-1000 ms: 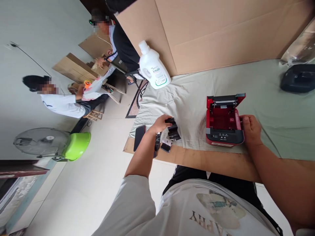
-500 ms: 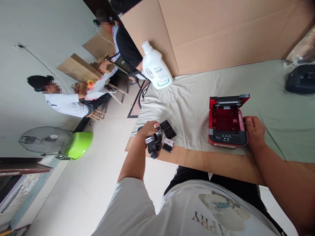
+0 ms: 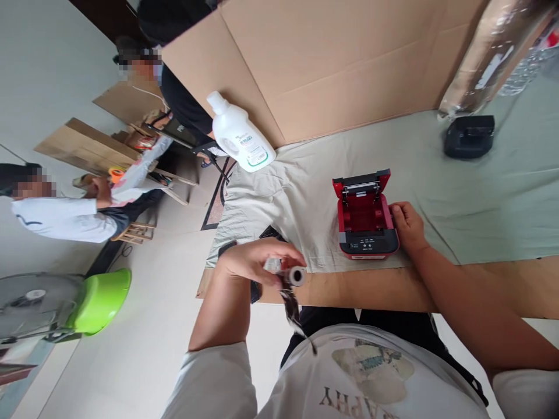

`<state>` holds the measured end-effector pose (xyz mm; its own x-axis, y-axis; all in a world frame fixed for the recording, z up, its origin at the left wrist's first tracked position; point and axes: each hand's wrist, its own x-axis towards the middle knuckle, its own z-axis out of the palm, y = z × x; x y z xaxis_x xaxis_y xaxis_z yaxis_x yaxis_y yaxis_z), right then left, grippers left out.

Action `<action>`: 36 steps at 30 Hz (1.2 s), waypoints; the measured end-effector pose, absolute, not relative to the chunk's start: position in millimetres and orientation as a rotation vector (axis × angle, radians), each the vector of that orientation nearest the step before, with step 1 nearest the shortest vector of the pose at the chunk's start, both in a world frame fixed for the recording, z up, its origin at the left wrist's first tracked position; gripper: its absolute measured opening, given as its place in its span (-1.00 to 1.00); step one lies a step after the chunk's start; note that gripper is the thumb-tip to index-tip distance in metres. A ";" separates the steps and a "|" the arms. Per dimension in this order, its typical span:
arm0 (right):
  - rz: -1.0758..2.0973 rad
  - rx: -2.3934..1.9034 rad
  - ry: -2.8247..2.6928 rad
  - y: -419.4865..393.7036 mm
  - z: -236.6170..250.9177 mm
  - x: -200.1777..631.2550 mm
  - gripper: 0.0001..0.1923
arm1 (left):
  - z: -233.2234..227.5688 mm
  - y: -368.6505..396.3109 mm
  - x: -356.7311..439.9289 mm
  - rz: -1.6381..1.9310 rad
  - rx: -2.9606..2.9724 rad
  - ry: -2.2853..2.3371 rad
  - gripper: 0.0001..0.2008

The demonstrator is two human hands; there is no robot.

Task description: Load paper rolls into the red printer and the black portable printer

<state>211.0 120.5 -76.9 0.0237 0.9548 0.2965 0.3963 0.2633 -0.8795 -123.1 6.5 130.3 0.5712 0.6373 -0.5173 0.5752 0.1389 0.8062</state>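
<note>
A small white paper roll [image 3: 297,276] with a dark hollow core is pinched in my left hand [image 3: 257,262], just above the table's front edge. From the roll hangs a loose black shiny strip [image 3: 292,305], its lower end over my shirt. The red and black printer [image 3: 367,241] stands on the cloth with its lid tipped up, its red inner bay showing no roll. My right hand [image 3: 409,227] grips the printer's right side, fingers curled against it. Dark wrapping pieces [image 3: 271,233] lie partly hidden behind my left hand.
A white detergent bottle [image 3: 244,137] stands at the table's back left, before a tall cardboard panel [image 3: 349,64]. At the back right sits a black device [image 3: 469,138] near a plastic-wrapped package [image 3: 480,64]. Two people sit at the left, beyond a green basin [image 3: 102,302] and a fan [image 3: 35,302].
My left hand has lifted the paper roll and black strip off the cloth and moved right, toward me. My right hand stays at the printer. The view has shifted right.
</note>
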 end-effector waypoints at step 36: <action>0.855 -1.283 -1.470 124.2 -81.8 211.9 -0.55 | 46.9 83.2 25.4 0.696 2.150 1.679 -0.81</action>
<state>211.9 124.2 -81.8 0.0246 0.9763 0.2152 0.2962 0.1984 -0.9343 25.4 83.2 46.9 0.1885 0.9660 0.1768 0.8075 -0.2549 0.5320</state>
